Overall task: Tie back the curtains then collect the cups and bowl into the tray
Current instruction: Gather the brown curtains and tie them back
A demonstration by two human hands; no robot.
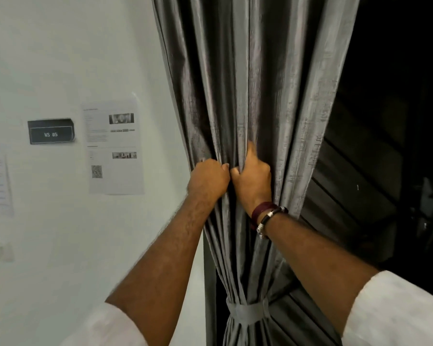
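Observation:
A grey shiny curtain (pixel 255 83) hangs in gathered folds in front of me. A grey fabric tie-back band (pixel 248 313) is wrapped around it low down, cinching the folds. My left hand (pixel 208 179) grips a bunch of folds at mid height, fingers curled into the cloth. My right hand (pixel 254 179) grips the folds right beside it, with one finger pointing up along a pleat. The two hands almost touch. No cups, bowl or tray are in view.
A white wall (pixel 60 58) fills the left, with a dark sign (pixel 51 133) and printed sheets (pixel 115 148) taped to it. To the right of the curtain is a dark window or opening (pixel 390 121).

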